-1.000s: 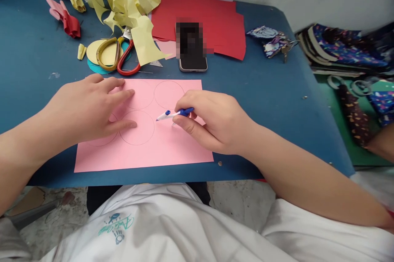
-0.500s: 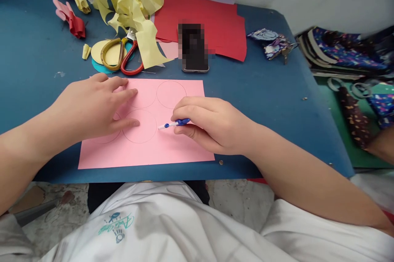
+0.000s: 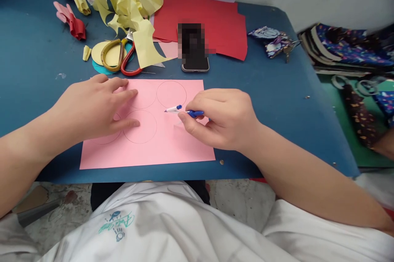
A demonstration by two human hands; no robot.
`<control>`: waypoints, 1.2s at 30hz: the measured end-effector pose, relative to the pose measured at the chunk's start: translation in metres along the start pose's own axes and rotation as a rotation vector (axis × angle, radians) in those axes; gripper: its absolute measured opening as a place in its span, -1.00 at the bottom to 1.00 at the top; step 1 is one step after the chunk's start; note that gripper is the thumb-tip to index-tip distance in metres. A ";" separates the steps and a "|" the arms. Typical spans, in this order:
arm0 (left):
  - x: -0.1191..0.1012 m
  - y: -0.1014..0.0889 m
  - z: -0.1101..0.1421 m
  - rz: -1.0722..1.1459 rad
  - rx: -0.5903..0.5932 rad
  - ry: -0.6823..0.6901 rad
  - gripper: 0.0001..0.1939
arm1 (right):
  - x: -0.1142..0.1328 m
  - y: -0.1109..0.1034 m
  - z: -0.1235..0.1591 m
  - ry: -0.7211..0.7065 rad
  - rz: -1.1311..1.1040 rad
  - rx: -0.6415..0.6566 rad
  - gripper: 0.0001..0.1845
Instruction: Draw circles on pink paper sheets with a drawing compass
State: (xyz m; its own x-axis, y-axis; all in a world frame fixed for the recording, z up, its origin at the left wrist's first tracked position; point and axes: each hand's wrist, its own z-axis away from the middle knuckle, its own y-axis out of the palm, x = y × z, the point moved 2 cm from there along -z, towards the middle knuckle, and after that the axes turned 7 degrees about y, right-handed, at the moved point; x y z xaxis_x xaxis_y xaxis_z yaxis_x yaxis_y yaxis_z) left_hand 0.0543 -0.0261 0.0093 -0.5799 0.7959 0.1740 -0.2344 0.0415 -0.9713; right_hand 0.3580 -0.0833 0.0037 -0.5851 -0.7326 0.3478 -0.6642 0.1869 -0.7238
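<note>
1. The left hand (image 3: 92, 106) lies palm down on the pink paper (image 3: 147, 153), fingers spread wide. Its grip is open and has hold of nothing.
2. The right hand (image 3: 223, 118) is bent over the right part of the paper. Its grip is pinched shut on a blue and white drawing tool (image 3: 195, 113), and the tool's tip points left.
3. The pink paper is flat on the blue surface (image 3: 267, 89), near its front edge, with thin rings (image 3: 140, 143) on it.
4. The phone (image 3: 195, 64) and scissors (image 3: 124, 69) lie just past the paper.
</note>
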 end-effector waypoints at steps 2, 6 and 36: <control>0.002 0.002 0.000 0.025 -0.014 -0.010 -0.24 | -0.002 0.001 0.001 0.021 0.069 -0.055 -0.66; 0.004 0.004 0.001 0.052 -0.032 -0.010 -0.22 | -0.007 0.005 0.004 0.130 0.155 -0.018 -0.61; 0.005 0.009 0.003 0.131 -0.088 -0.034 -0.25 | -0.009 0.000 0.000 0.077 0.101 -0.052 -0.53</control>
State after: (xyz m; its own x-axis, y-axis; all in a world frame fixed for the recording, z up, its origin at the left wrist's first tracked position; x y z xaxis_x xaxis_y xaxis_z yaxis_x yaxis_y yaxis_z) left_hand 0.0465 -0.0234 0.0022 -0.6272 0.7773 0.0486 -0.0861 -0.0072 -0.9963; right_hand 0.3633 -0.0763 0.0002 -0.6831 -0.6562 0.3207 -0.6219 0.2923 -0.7264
